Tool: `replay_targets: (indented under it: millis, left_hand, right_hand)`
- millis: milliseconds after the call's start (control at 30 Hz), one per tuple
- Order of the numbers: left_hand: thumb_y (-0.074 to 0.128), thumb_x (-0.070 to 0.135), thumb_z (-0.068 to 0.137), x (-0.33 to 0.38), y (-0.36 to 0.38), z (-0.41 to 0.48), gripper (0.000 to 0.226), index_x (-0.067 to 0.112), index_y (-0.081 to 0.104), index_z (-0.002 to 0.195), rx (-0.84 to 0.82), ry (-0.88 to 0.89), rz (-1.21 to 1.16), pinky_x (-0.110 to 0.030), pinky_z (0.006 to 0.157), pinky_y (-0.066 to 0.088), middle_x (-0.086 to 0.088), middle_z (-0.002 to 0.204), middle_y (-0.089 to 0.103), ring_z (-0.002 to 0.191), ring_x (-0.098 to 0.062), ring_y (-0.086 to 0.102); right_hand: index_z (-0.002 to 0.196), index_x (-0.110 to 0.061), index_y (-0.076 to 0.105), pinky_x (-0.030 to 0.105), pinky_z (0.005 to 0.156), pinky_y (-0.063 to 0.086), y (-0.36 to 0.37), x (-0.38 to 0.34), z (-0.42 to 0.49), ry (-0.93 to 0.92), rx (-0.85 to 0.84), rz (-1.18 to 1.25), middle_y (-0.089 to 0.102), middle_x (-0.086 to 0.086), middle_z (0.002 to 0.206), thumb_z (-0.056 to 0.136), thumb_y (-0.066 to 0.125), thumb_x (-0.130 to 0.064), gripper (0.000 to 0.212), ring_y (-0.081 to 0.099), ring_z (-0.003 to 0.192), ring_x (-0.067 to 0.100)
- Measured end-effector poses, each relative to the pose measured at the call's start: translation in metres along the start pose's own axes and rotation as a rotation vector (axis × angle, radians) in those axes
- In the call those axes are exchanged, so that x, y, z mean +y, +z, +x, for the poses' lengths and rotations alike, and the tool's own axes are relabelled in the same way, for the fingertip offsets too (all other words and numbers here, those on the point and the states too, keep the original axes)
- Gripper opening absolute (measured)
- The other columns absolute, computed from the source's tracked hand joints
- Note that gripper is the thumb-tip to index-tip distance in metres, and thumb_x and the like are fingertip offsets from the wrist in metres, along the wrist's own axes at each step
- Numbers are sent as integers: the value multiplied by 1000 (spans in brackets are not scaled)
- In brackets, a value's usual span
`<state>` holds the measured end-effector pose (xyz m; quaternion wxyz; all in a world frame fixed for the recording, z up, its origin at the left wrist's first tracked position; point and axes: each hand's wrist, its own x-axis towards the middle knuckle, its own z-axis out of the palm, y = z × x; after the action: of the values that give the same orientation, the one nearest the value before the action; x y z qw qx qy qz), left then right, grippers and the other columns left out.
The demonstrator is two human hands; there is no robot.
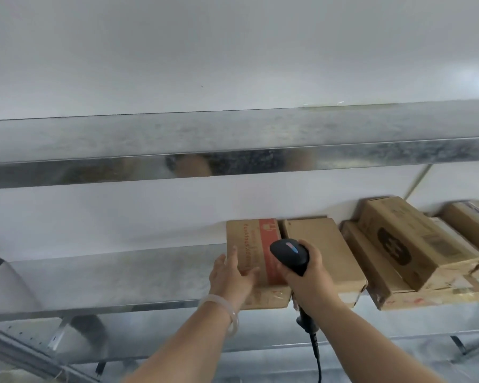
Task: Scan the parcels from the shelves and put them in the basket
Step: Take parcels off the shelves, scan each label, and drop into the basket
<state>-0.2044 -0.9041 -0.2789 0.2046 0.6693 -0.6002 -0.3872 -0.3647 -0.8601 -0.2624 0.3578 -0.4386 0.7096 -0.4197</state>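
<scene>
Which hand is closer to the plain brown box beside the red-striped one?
Right. The right hand, gripping the scanner, overlaps the plain brown box; the left hand rests on the red-striped box.

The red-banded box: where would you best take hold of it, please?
Probably by its near left edge, coming from the left: that side of the red-banded box faces bare shelf, where the left hand rests, while a plain box crowds its right and the right hand holds the scanner.

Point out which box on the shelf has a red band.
The leftmost box, which the left hand touches. Its neighbour is plain brown; the stacked box carries black print.
</scene>
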Motion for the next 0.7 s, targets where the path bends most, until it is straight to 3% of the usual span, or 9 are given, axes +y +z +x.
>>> replay_targets:
  millis: [200, 333, 467, 567, 633, 700]
  left_hand:
    - [61, 42, 93, -9, 3, 21, 84, 28, 11, 158, -36, 7, 36, -39, 117, 31, -3, 153, 30, 141, -25, 31]
    - [61, 37, 94, -17, 2, 20, 83, 27, 10, 158, -56, 43, 2, -41, 115, 36, -1, 152, 30, 137, -22, 36]
    - [64, 23, 95, -25, -3, 12, 81, 24, 14, 158, -3, 113, -88, -34, 114, 38, 1, 149, 32, 132, -13, 40]
    - [68, 14, 91, -26, -12, 5, 87, 29, 15, 158, 46, 143, -178, -30, 110, 42, 4, 146, 33, 122, -5, 41]
    - [71, 20, 88, -21, -18, -4, 92, 33, 13, 157, 80, 134, -233, -32, 109, 43, 5, 146, 33, 125, -8, 41]
    - [73, 43, 84, -15, -23, -16, 99, 36, 7, 157, 159, 124, -137, -39, 115, 36, 8, 150, 30, 136, -16, 32]
  right_hand:
    - [139, -33, 31, 28, 75, 49, 13, -11, 10, 5, -11, -55, 56, -4, 116, 86, 70, -29, 66, 57, 95, 16]
    - [140, -31, 31, 41, 80, 57, 18, -11, 13, 34, -47, -38, 50, -11, 107, 86, 71, -27, 67, 56, 92, 13]
    - [137, -32, 35, 39, 76, 58, 13, -12, 9, 48, -7, 32, 54, -5, 115, 85, 71, -32, 63, 56, 88, 9]
    - [126, -40, 38, 35, 65, 59, 8, -13, 1, 25, -22, 74, 57, -3, 118, 85, 72, -33, 54, 62, 88, 18]
    - [122, -44, 37, 35, 61, 59, 4, -16, -8, -13, -45, 110, 57, -4, 117, 84, 72, -31, 53, 64, 85, 23]
    - [120, -47, 36, 30, 59, 57, 0, -21, -21, -78, -66, 123, 56, -7, 117, 85, 72, -29, 53, 64, 83, 22]
